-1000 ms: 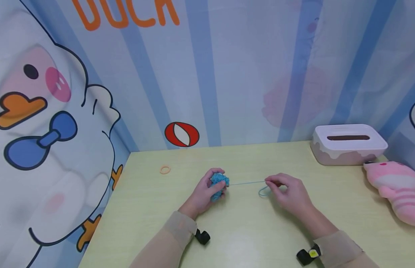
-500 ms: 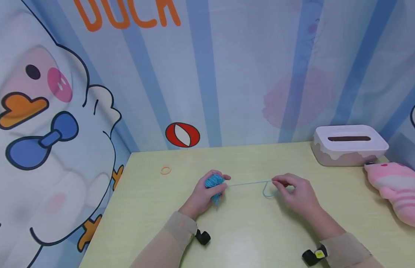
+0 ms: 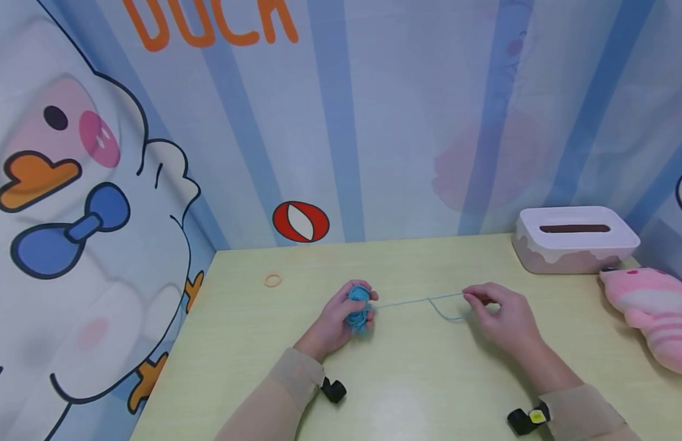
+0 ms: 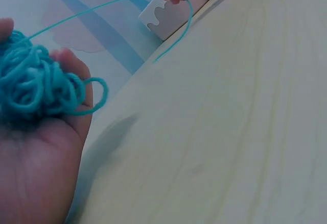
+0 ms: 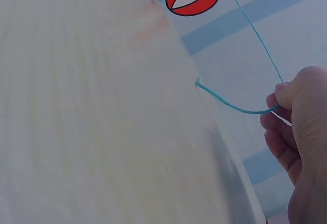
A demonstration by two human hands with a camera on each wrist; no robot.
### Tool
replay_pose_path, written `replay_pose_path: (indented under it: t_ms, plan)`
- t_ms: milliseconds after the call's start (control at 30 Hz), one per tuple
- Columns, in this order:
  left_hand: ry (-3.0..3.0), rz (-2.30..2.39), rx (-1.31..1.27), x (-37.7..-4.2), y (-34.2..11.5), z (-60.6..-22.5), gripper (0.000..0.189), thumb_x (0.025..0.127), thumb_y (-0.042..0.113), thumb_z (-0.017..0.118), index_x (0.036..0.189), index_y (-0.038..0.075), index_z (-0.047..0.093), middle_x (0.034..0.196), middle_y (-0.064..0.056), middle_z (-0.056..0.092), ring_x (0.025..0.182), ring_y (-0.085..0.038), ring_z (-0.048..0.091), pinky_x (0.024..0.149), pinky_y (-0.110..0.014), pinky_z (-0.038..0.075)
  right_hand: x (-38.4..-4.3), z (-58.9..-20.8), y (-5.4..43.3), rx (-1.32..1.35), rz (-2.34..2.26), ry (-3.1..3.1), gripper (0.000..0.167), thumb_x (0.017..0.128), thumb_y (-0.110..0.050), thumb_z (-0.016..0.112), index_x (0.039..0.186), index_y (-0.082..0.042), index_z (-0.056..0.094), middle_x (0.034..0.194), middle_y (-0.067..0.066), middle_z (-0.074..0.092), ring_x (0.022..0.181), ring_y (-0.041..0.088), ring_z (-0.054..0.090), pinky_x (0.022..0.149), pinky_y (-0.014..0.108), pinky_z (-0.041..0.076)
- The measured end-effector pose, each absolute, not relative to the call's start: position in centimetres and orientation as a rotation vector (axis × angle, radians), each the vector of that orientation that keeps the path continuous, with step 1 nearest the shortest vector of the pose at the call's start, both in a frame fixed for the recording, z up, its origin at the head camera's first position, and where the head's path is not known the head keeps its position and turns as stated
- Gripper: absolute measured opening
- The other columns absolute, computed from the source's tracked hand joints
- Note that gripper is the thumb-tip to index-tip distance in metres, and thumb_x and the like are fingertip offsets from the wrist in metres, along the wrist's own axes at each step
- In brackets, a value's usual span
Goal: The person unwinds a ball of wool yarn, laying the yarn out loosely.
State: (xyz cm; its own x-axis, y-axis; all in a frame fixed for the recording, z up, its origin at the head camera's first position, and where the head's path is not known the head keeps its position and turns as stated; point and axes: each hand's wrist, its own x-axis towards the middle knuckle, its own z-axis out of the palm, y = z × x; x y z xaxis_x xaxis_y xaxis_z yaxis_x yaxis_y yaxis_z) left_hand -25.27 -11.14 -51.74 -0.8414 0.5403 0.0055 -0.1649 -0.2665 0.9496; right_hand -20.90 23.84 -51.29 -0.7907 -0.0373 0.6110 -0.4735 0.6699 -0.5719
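Nearest to me, two beige sleeves (image 3: 286,383) reach in from the lower edge, each with a small black camera (image 3: 333,390) at the wrist; the right one carries a yellow label (image 3: 537,416) whose print is too small for me to read.

Ahead of them, both hands are above a pale wood-grain table (image 3: 407,380). The left hand (image 3: 334,318) is partly closed, fingers and thumb curled round a bundle of turquoise yarn (image 4: 36,83) in its palm; a small loop juts out from the bundle's side. From there a thin strand (image 3: 401,302) runs straight across to the right hand (image 3: 503,318), well apart, where thumb and fingertips pinch it with no gap I can see. A short loose tail (image 5: 230,105) curves out from that pinch, its end free.

Farther back on the left lies a thin peach-orange ring (image 3: 273,286). To the right I see a pink plush toy (image 3: 657,321) with paler stripes, and just behind it a lilac tissue box (image 3: 575,251) with a dark slot.

Behind everything hangs a blue striped backdrop (image 3: 396,122) bearing a big cartoon duck (image 3: 131,239), a red-and-white ball (image 3: 316,222) and orange lettering (image 3: 236,33), cropped at the top, that reads "DUCK".
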Motion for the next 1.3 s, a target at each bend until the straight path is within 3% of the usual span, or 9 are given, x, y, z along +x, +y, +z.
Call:
replay_pose_path:
  t_ms: [167, 267, 400, 533, 700, 833, 933, 1100, 1300]
  plan:
    - [1.566, 2.140, 0.452, -25.3, -11.1, -51.8, 0.050, 0.113, 0.012, 0.054, 0.158, 0.001, 0.035, 0.129, -0.005, 0.067, 0.114, -0.023, 0.067, 0.099, -0.032, 0.064, -20.9, -51.5, 24.9, 0.358, 1.005, -2.331, 0.018, 0.091, 0.002, 0.086, 0.106, -0.007, 0.084, 0.095, 0.010, 0.084, 0.085, -0.005, 0.068, 0.082, 0.000, 0.049]
    - [1.652, 2.129, 0.413, -25.4, -11.2, -51.9, 0.064, 0.111, 0.011, 0.064, 0.166, 0.004, 0.031, 0.130, -0.011, 0.068, 0.112, -0.021, 0.074, 0.099, -0.035, 0.066, -20.8, -51.5, 25.5, 0.321, 0.992, -2.358, 0.017, 0.092, 0.000, 0.085, 0.108, -0.007, 0.084, 0.096, 0.010, 0.084, 0.087, -0.009, 0.065, 0.082, -0.001, 0.047]
    - [1.866, 2.091, 0.343, -25.5, -11.2, -52.0, 0.067, 0.103, 0.016, 0.079, 0.160, 0.009, 0.044, 0.126, -0.011, 0.066, 0.100, -0.021, 0.072, 0.090, -0.032, 0.065, -20.6, -51.6, 26.4, 0.261, 0.986, -2.401, 0.017, 0.094, -0.003, 0.085, 0.110, -0.006, 0.083, 0.097, 0.011, 0.084, 0.087, -0.015, 0.060, 0.083, -0.003, 0.044]
    - [2.002, 2.067, 0.290, -25.6, -11.1, -52.3, 0.049, 0.102, 0.023, 0.080, 0.144, 0.013, 0.057, 0.119, -0.006, 0.060, 0.101, -0.023, 0.061, 0.082, -0.030, 0.058, -20.5, -51.4, 27.2, 0.211, 0.980, -2.444, 0.016, 0.096, -0.006, 0.083, 0.112, -0.006, 0.083, 0.098, 0.012, 0.084, 0.087, -0.017, 0.057, 0.081, -0.001, 0.045]
    - [1.856, 2.137, 0.363, -25.6, -11.0, -52.3, 0.041, 0.111, 0.018, 0.065, 0.146, 0.005, 0.047, 0.126, -0.005, 0.066, 0.115, -0.023, 0.061, 0.085, -0.027, 0.053, -20.4, -50.9, 28.0, 0.131, 0.948, -2.541, 0.018, 0.100, -0.013, 0.080, 0.117, -0.007, 0.082, 0.105, 0.014, 0.084, 0.092, 0.015, 0.074, 0.081, 0.006, 0.049]
    - [1.790, 2.143, 0.420, -25.5, -10.9, -52.1, 0.049, 0.114, 0.016, 0.061, 0.155, 0.000, 0.039, 0.130, -0.010, 0.071, 0.122, -0.021, 0.068, 0.096, -0.023, 0.058, -20.5, -50.7, 28.0, 0.113, 0.932, -2.670, 0.021, 0.104, -0.015, 0.076, 0.121, -0.005, 0.081, 0.116, 0.020, 0.081, 0.107, 0.042, 0.076, 0.093, 0.042, 0.064]
    - [1.789, 2.133, 0.418, -25.4, -10.9, -52.0, 0.055, 0.113, 0.019, 0.064, 0.159, 0.001, 0.039, 0.126, -0.013, 0.069, 0.114, -0.020, 0.070, 0.099, -0.027, 0.063, -20.5, -50.6, 27.2, 0.180, 0.914, -2.732, 0.025, 0.103, -0.010, 0.072, 0.126, -0.003, 0.079, 0.129, 0.026, 0.076, 0.124, 0.052, 0.068, 0.106, 0.069, 0.054]
    - [1.793, 2.118, 0.404, -25.4, -10.9, -51.9, 0.057, 0.111, 0.020, 0.067, 0.160, 0.004, 0.042, 0.126, -0.025, 0.062, 0.104, -0.020, 0.070, 0.094, -0.029, 0.066, -20.1, -50.0, 23.4, 0.356, 0.976, -2.623, 0.036, 0.099, -0.001, 0.069, 0.135, -0.001, 0.074, 0.141, 0.025, 0.072, 0.137, 0.051, 0.063, 0.115, 0.070, 0.048]
    - [1.852, 2.084, 0.390, -25.3, -10.9, -51.8, 0.057, 0.110, 0.023, 0.070, 0.158, 0.005, 0.044, 0.126, -0.025, 0.064, 0.104, -0.021, 0.071, 0.096, -0.031, 0.066, -19.8, -50.4, 16.6, 0.592, 1.175, -2.593, 0.038, 0.103, -0.022, 0.079, 0.136, -0.006, 0.072, 0.133, 0.011, 0.079, 0.124, 0.041, 0.076, 0.107, 0.059, 0.060]
